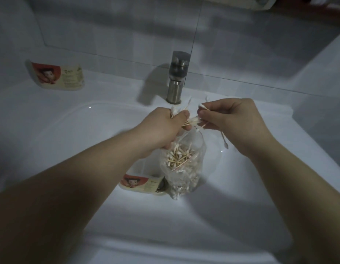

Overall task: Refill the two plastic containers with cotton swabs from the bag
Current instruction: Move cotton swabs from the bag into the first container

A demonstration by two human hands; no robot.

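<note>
A clear plastic bag (184,164) full of wooden-stick cotton swabs hangs over the sink basin. My left hand (165,128) grips the bag's top together with a bunch of swabs (190,121) that stick out past its fingers. My right hand (228,117) pinches a few swabs just to the right of that bunch, and one swab dangles below it. One plastic container (56,75) with a red and cream label lies on the counter at far left. The other container (140,183) lies in the basin under the bag, partly hidden by my left forearm.
A steel tap (176,77) stands at the back of the white sink (70,134), right behind my hands. The drain (161,185) shows beside the lower container. Tiled walls rise behind and to the right.
</note>
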